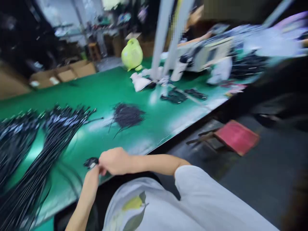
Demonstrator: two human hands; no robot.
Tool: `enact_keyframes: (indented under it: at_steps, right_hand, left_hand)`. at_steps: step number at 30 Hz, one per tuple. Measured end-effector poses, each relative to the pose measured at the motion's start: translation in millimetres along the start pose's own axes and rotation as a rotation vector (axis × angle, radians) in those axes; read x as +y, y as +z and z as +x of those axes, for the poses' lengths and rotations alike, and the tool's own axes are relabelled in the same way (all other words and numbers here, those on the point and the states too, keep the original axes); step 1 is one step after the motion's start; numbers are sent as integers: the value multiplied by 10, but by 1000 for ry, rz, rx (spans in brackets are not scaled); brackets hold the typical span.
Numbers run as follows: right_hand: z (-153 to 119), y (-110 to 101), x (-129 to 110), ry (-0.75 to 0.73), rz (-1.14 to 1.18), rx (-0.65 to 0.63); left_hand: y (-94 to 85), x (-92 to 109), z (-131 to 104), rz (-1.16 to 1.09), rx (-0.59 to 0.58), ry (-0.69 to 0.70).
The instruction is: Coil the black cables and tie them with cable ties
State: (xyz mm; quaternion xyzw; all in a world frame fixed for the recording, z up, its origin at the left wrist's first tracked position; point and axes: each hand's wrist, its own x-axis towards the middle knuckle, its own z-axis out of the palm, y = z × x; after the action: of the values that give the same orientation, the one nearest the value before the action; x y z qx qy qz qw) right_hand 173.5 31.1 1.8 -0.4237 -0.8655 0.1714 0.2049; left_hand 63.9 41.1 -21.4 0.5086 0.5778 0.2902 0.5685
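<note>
My left hand (92, 176) and my right hand (115, 161) meet over the near edge of the green table. Both are closed around a small black cable bundle (89, 162) with a white patch on it. Its exact shape is blurred, and my fingers hide part of it. To the left lie long bundles of black cables (51, 144), their connector ends pointing to the far side. Beyond my hands rests a pile of thin, short black strips (127, 115), possibly cable ties.
Two white posts (160, 38) rise from the green table (96, 86). Around them are a yellow-green rounded object (132, 54), a white cup (178, 70) and black coils (175, 96). Cardboard boxes (67, 75) line the far side. A red-topped stool (237, 136) stands right. Another person's arm shows behind.
</note>
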Motion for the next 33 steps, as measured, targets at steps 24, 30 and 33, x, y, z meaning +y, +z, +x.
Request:
enact_keyframes:
  at_steps: [24, 30, 33]
  right_hand:
    - [-210, -314, 338, -288, -257, 202]
    - [-254, -182, 796, -279, -483, 327]
    - [-344, -177, 798, -303, -555, 482]
  left_hand:
    - [-179, -119, -213, -115, -149, 198]
    - [-463, -138, -172, -26, -156, 171]
    - [-440, -176, -124, -343, -142, 70]
